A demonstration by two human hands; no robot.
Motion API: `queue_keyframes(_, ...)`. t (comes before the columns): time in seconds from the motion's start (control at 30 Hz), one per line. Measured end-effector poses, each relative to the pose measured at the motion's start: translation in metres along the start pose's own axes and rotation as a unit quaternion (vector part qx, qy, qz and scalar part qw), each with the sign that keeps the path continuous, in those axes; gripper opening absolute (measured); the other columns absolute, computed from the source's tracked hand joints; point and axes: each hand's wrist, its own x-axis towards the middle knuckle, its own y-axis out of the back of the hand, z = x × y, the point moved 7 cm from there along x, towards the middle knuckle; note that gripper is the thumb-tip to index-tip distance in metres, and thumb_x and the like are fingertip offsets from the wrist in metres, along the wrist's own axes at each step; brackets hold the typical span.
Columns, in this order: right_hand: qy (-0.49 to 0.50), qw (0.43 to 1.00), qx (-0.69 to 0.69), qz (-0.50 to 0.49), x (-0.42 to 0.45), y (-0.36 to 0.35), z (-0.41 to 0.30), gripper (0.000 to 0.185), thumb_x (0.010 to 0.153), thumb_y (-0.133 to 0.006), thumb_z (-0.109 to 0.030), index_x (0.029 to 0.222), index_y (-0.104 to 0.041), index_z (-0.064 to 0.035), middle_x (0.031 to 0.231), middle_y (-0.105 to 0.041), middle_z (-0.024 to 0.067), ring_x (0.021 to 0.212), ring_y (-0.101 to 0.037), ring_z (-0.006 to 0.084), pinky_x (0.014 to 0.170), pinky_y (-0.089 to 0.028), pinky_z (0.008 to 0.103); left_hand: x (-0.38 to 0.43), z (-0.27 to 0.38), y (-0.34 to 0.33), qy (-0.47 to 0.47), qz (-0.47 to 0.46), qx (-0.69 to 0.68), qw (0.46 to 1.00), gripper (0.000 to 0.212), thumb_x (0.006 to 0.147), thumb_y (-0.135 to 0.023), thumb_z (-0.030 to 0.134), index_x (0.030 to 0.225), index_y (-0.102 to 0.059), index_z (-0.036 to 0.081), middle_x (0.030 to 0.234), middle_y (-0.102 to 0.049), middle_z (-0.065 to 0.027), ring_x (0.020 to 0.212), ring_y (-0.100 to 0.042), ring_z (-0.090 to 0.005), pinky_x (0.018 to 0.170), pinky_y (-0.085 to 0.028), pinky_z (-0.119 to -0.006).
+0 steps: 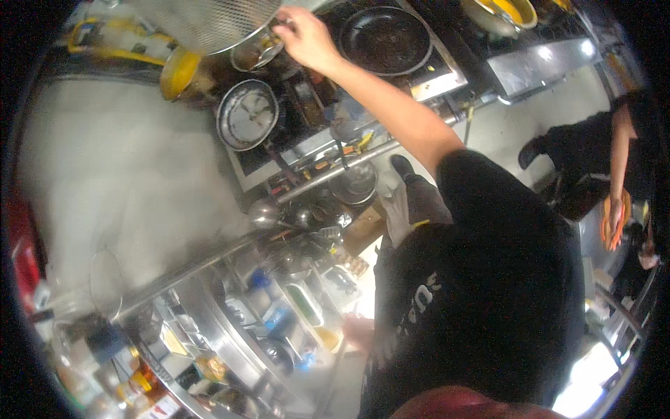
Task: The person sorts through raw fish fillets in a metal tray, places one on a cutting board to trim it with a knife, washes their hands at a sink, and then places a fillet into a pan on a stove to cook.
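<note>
My right hand (303, 39) is at the end of an outstretched arm over the stove, its fingers closed at the rim or handle of a large metal mesh strainer (217, 21). Beneath the strainer is a small metal pan or bowl (256, 52), partly hidden. A frying pan with a worn pale inside (247, 115) sits on the near left of the stove, and a large dark pan (386, 41) lies beyond my wrist. My left hand (358, 332) is blurred beside a container of yellowish food (328, 339) at the prep counter; its fingers cannot be made out.
A metal rail (335, 170) runs along the stove, with a strainer or bowl (354, 182) below it. Food tubs, one with green contents (303, 305), fill the counter. Yellow-orange food stands in a bowl (510, 13). Another person's hand (616, 217) is at the far right.
</note>
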Motion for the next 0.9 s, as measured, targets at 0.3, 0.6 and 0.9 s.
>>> queue_keyframes(0.3,-0.280,0.876,-0.345,-0.187,-0.268,0.321,0.192,0.036,0.094,-0.061,-0.033,0.123,-0.062,-0.0112,0.106,-0.071,0.0197,0.095,-0.068,0.0410,0.084,-0.054,0.0484,0.000,0.016,-0.017,0.035,0.001,0.035,0.999,0.027,0.101,-0.042,0.030,0.114,-0.060,0.014,0.111,-0.062,-0.0068,0.105,-0.058,-0.0240,0.090,-0.048,-0.038)
queue_keyframes(0.6,-0.375,0.821,-0.368,-0.222,-0.271,0.330,0.188,0.066,0.096,-0.049,-0.064,0.096,-0.072,-0.0018,0.096,-0.072,0.0210,0.094,-0.070,0.0379,0.084,-0.055,0.0467,0.070,0.075,-0.089,0.049,-0.030,-0.021,0.998,0.027,0.100,-0.045,0.031,0.112,-0.062,0.015,0.111,-0.064,-0.0056,0.107,-0.059,-0.0248,0.090,-0.048,-0.038)
queue_keyframes(0.9,-0.602,0.795,0.060,-0.047,-0.288,0.311,0.139,0.074,0.089,-0.064,-0.063,0.136,-0.051,-0.0078,0.110,-0.067,0.0125,0.098,-0.065,0.0223,0.085,-0.053,0.0406,0.123,0.001,-0.064,0.140,-0.132,0.046,0.980,0.033,0.102,-0.039,0.033,0.124,-0.053,0.013,0.121,-0.054,-0.0079,0.117,-0.049,-0.0221,0.100,-0.037,-0.045)
